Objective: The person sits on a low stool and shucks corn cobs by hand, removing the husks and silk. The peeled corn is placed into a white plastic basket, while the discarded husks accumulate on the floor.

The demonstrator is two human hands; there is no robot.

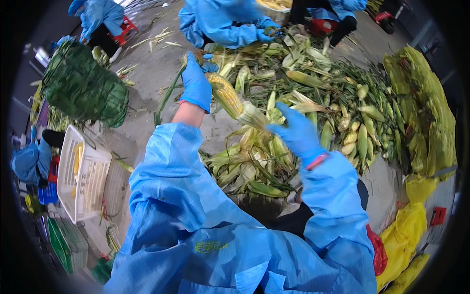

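Note:
My left hand (196,83), in a blue glove, grips the upper end of a corn cob (226,93), where dark silk and long husk leaves hang out. Yellow kernels show along much of the cob. Pale husk (253,114) still wraps its lower end. At that end is my right hand (296,130), also gloved, its thumb and forefinger spread apart. The thumb tip meets the husk's end or lies just in front of it; I cannot tell which. Stripped husks (253,154) lie heaped on the floor below the cob.
Unhusked corn ears (361,137) are piled at right, beside yellow mesh sacks (427,110). A white plastic crate (88,172) with some cobs and a full green mesh sack (82,84) stand at left. Across the heap sits a co-worker (220,22); others work farther off.

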